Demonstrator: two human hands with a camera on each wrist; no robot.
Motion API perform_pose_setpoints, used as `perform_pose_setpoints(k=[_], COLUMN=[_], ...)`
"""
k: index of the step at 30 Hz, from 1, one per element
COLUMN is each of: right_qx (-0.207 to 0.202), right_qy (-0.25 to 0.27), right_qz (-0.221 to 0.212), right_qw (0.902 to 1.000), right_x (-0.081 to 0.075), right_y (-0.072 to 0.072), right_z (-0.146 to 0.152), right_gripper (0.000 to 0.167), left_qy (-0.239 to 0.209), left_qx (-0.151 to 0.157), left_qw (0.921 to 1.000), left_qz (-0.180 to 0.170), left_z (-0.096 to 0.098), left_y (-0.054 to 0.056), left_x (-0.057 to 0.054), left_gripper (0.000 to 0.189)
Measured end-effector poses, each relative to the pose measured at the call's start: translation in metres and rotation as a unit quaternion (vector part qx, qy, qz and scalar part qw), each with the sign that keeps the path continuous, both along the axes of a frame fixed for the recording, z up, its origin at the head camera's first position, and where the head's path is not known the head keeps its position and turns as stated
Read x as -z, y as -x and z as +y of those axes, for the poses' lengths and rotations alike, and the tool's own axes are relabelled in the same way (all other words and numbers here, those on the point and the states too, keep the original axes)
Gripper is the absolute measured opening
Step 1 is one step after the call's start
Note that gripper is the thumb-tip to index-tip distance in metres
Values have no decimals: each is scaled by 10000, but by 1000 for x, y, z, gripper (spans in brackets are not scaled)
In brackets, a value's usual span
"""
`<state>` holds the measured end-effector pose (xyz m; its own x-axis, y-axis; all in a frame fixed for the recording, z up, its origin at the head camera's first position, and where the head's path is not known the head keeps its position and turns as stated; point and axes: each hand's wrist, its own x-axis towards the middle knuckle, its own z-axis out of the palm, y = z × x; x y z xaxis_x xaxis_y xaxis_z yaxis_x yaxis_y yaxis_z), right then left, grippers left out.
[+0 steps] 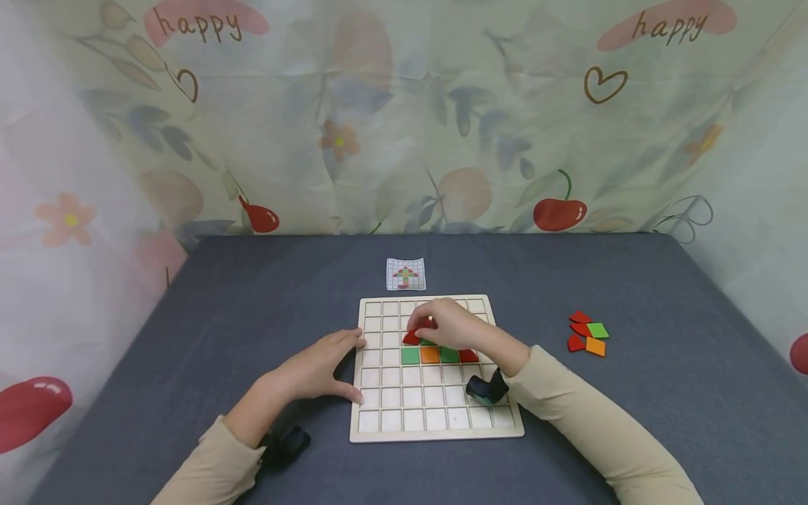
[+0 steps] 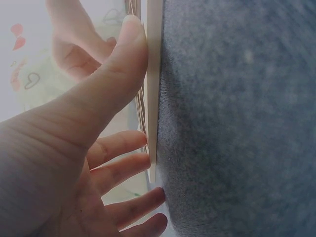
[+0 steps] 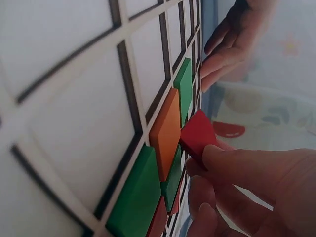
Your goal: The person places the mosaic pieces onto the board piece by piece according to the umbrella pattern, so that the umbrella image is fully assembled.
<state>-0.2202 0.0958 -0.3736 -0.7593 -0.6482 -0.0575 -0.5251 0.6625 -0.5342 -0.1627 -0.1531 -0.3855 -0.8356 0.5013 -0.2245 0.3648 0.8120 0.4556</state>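
Note:
A wooden grid board (image 1: 404,424) lies on the dark table. My left hand (image 1: 318,365) rests at its left edge, with thumb and fingertips against the rim and fingers extended. Over the board, my right hand (image 1: 451,324) pinches a red fan-shaped tile (image 3: 199,133) between thumb and fingers, tilted against the grid. Just below it, a row holds a green tile (image 1: 410,355), an orange tile (image 1: 430,354), another green tile (image 1: 449,355) and a red tile (image 1: 468,355). One more green tile (image 3: 172,180) sits above the orange one, partly hidden by the right hand.
Behind the board lies a small pattern card (image 1: 406,274) with a coloured grid picture. To the right is a loose group of several tiles: red ones (image 1: 581,328), a green one (image 1: 597,330) and an orange one (image 1: 595,346). A printed curtain (image 1: 404,140) hangs behind the table.

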Motion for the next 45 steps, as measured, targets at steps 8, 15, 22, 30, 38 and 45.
perform_pose_setpoints(k=[8, 15, 22, 30, 38, 45], right_qx=[-61, -72, -16, 177, 543, 1002], right_qy=[-240, -296, -249, 52, 303, 344], right_qz=[134, 224, 169, 59, 151, 201], right_qw=[9996, 9993, 9995, 9998, 9979, 9942], right_x=[1, 1, 2, -3, -11, -12], right_y=[3, 4, 4, 1, 0, 0], right_z=[-4, -7, -7, 4, 42, 94], right_gripper=[13, 14, 13, 15, 17, 20], left_qy=[-83, -52, -41, -52, -83, -24], left_qx=[52, 12, 17, 89, 43, 36], left_qw=[9999, 10000, 10000, 9999, 9999, 10000], left_qz=[62, 39, 43, 122, 69, 44], left_z=[-1, -1, -1, -1, -1, -1], left_y=[1, 0, 0, -1, 0, -1], left_x=[2, 1, 1, -1, 1, 0], left_gripper=[88, 88, 89, 90, 89, 89])
